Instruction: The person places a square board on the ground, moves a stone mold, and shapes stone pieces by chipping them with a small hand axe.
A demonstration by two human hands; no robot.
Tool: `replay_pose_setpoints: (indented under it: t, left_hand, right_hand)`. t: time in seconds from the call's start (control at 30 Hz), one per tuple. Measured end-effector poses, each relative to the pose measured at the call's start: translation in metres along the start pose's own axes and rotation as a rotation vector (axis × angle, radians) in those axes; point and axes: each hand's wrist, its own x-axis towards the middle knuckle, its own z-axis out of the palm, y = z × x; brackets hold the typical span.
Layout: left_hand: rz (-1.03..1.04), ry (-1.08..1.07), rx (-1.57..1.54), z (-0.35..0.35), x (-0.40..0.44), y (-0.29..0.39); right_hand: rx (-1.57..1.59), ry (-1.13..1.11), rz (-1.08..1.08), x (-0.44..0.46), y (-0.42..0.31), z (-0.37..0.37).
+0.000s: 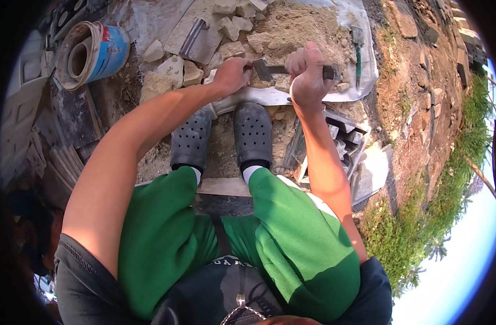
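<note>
My right hand (308,73) is wrapped round the dark handle of a hammer (263,70), whose metal head lies to the left of the fist. Close to that head, my left hand (232,77) has its fingers curled together over the near edge of the rubble. What its fingertips hold, if anything, is too small to make out. Pale broken stones (194,73) and sandy rubble (291,32) surround both hands on a white sheet (269,96).
At the upper left stands a blue and white bucket (111,51). A metal block with a rod (196,43) lies among the stones. A green-handled tool (357,57) is on the sheet's right. Grey clogs (253,130) and a crate of metal pieces (345,135) are nearer me.
</note>
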Motion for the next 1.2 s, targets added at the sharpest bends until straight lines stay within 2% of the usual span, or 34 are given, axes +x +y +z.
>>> replay_pose_setpoints:
  t: [0.1,0.2,0.27,0.43,0.5,0.63,0.73,0.83,0.93,1.03,1.13,1.2]
  left_hand:
    - [-0.01,-0.06,0.017,-0.009,0.0,0.003]
    - [-0.09,-0.115,-0.007,-0.011,-0.002,0.009]
    - [-0.05,-0.11,0.039,-0.007,0.0,0.009]
    - [-0.038,-0.056,0.025,0.004,0.002,0.016]
    - [-0.029,-0.062,0.023,0.004,0.003,0.014]
    - [-0.059,0.027,-0.074,-0.004,-0.006,0.013]
    - [-0.03,0.027,-0.037,-0.01,-0.013,0.008]
    - [-0.007,-0.034,0.028,-0.011,-0.017,0.003]
    - [0.001,-0.081,0.069,-0.013,-0.021,0.002]
    - [0.008,-0.069,0.046,-0.012,-0.019,0.001]
    - [0.009,-0.087,0.02,-0.013,-0.017,0.001]
    - [0.054,-0.037,0.057,-0.013,-0.016,0.003]
  right_hand:
    - [-0.022,0.029,0.016,0.005,0.008,0.0]
    - [0.053,0.016,-0.006,0.007,-0.023,0.005]
    - [0.005,0.002,-0.116,0.006,-0.037,0.002]
    - [0.021,0.04,-0.115,0.006,-0.044,-0.002]
    - [0.199,0.073,0.027,0.005,-0.048,-0.001]
    - [0.254,0.055,0.066,-0.004,-0.044,0.002]
    - [-0.191,-0.104,-0.068,-0.003,-0.002,0.003]
    - [-0.163,-0.121,0.027,0.005,-0.005,0.002]
    - [-0.119,-0.185,-0.077,0.009,-0.039,0.005]
    - [-0.007,-0.116,-0.024,0.01,-0.053,0.008]
    - [-0.27,-0.212,-0.099,0.007,-0.008,-0.004]
    - [-0.138,-0.114,-0.026,0.011,0.006,-0.003]
